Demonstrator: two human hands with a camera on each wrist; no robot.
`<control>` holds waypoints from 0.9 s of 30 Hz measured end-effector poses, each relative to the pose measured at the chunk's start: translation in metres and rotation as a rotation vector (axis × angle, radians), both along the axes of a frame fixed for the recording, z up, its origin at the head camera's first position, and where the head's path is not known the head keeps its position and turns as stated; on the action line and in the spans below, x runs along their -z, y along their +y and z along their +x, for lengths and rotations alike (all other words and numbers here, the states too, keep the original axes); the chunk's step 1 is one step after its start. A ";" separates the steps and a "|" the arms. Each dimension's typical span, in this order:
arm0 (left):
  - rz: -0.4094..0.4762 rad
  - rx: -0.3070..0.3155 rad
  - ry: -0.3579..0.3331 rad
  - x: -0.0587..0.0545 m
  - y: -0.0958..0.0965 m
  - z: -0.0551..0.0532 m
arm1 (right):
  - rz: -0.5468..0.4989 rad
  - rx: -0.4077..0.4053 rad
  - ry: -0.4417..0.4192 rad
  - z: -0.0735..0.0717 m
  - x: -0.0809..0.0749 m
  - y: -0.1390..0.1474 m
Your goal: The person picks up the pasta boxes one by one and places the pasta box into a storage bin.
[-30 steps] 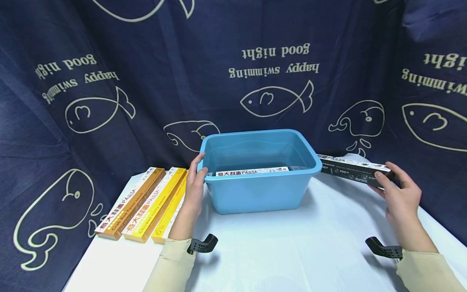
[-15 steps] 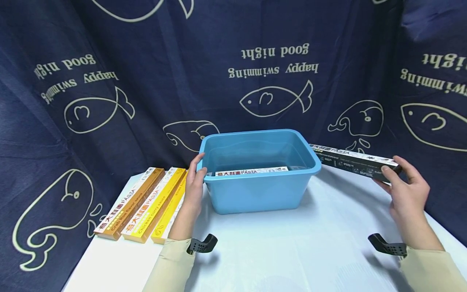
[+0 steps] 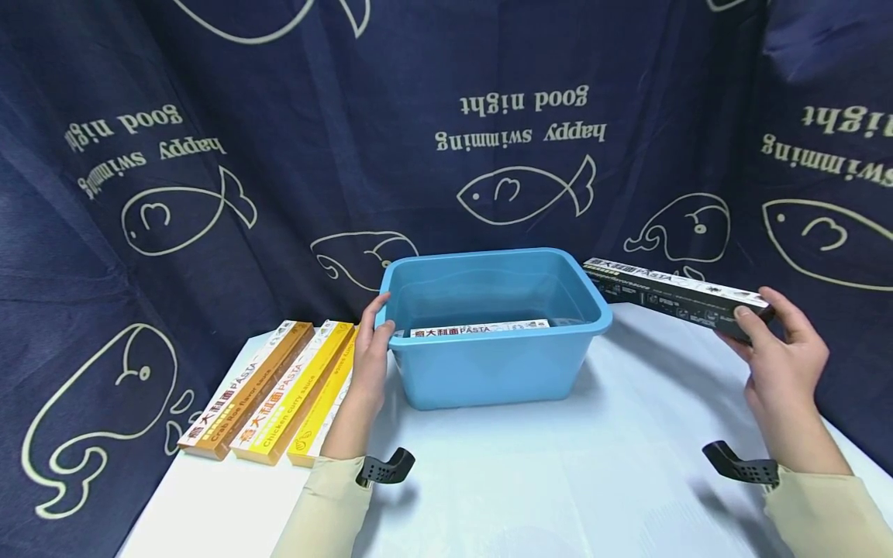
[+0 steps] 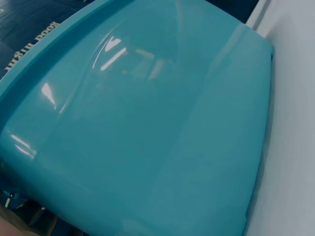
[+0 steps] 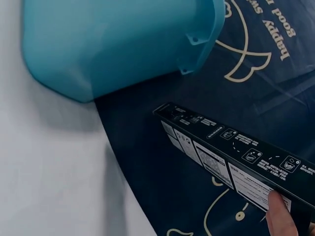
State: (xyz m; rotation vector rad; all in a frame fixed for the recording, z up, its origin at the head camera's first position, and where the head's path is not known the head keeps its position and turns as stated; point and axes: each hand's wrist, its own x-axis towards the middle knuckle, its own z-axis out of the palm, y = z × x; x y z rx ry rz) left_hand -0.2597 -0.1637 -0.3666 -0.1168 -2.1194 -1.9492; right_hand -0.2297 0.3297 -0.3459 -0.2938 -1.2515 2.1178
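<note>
My right hand (image 3: 788,349) pinches one end of a long black pasta box (image 3: 670,297), its white top lettered PASTA. The box's far end is close to the right rim of a blue plastic bin (image 3: 481,372). In the right wrist view, the pasta box (image 5: 231,152) shows above the table, apart from the bin (image 5: 113,49). My left hand (image 3: 370,349) grips the bin's left rim, thumb on the near side. Inside the bin lies another pasta box (image 3: 477,328), mostly hidden by the front wall. The bin's outer wall (image 4: 147,123) fills the left wrist view.
Left of the bin lie a brown crab roe pasta box (image 3: 247,391), a yellow chicken curry pasta box (image 3: 296,395) and another yellow pasta box (image 3: 324,411), partly behind my left arm. A dark blue fish-print curtain (image 3: 516,77) hangs behind the white table (image 3: 516,480).
The black pasta box has risen in my right hand, its far end moving up and left toward the bin's rim. My left hand stays on the bin.
</note>
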 end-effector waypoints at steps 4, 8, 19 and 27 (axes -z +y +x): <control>-0.001 0.005 0.002 0.000 0.000 0.000 | -0.012 0.018 -0.002 0.002 -0.004 -0.002; -0.004 0.009 0.008 0.001 0.000 0.000 | -0.017 0.030 -0.012 0.004 -0.007 -0.004; -0.005 0.004 0.011 0.001 0.000 0.000 | -0.048 0.031 0.050 0.005 -0.015 -0.009; -0.007 0.008 0.022 0.002 -0.001 0.000 | -0.079 0.036 0.126 0.006 -0.019 -0.014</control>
